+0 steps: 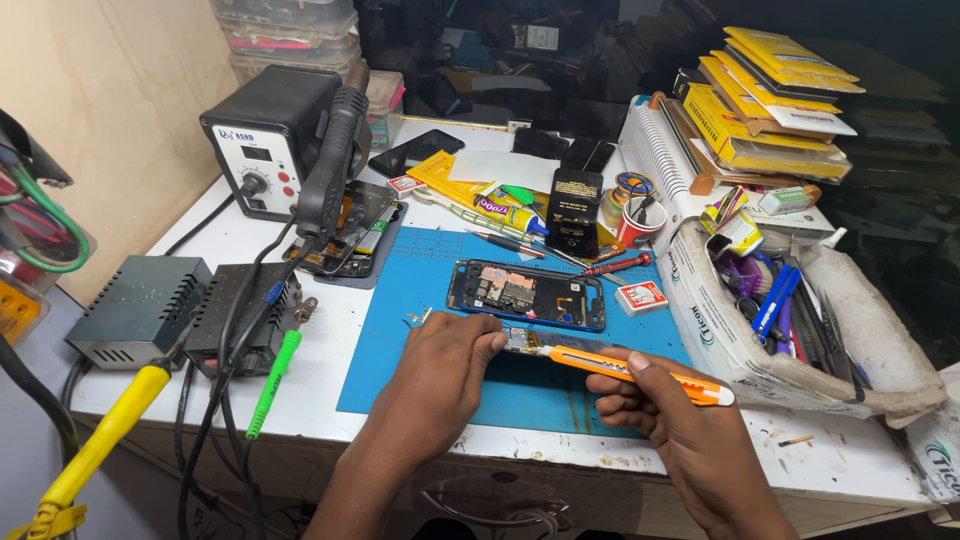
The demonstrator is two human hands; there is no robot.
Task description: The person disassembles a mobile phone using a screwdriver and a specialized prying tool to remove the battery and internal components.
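Right hand [660, 405] grips an orange utility knife [625, 368], blade against a small phone part [518, 341] pinched by the left hand [445, 375] over a blue mat [420, 290]

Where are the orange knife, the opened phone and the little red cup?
orange utility knife [640, 372], head view, middle of its handle.
opened phone [527, 294], head view, centre of its exposed inside.
red cup [636, 226], head view, its front wall.

Hot-air station [268, 135], yellow packets [775, 95], red cup [637, 224] behind.
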